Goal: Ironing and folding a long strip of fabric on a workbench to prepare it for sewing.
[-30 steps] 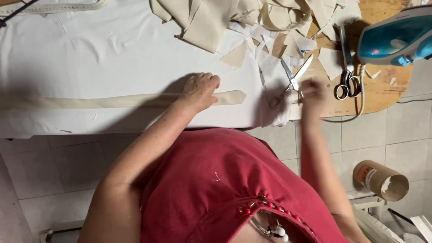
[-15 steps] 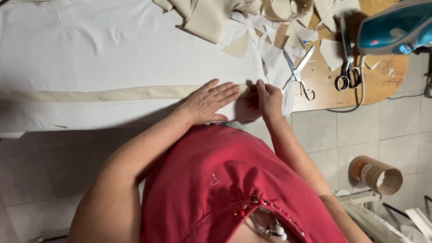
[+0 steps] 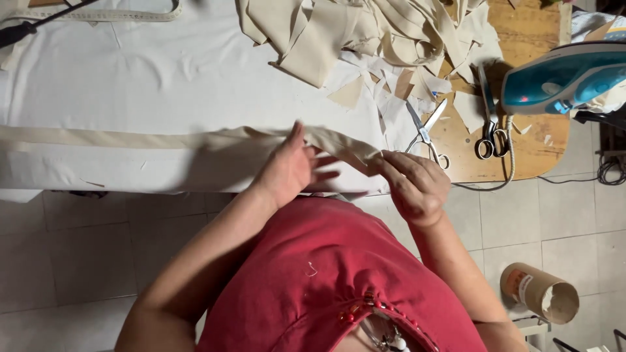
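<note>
A long beige fabric strip [image 3: 130, 138] lies along the white-covered board [image 3: 163, 78], running from the left edge to the right end. My right hand [image 3: 414, 186] pinches the strip's right end between thumb and fingers and holds it slightly off the cloth. My left hand [image 3: 290, 169] is just left of it with fingers spread. It rests against the raised part of the strip, with the thumb pointing up. The two hands are about a hand's width apart.
Small silver scissors [image 3: 425, 133] lie open just beyond my right hand, and black-handled scissors [image 3: 488, 133] sit on the wooden board [image 3: 535, 150]. A teal iron [image 3: 561, 78] stands at the right. Beige fabric scraps [image 3: 385, 32] are heaped behind. A cardboard tube [image 3: 541, 293] lies on the tiled floor.
My right hand came away from the scissors to the strip's end, took hold of it and lifted it. My left hand went from pressing flat on the strip to tilted with fingers spread.
</note>
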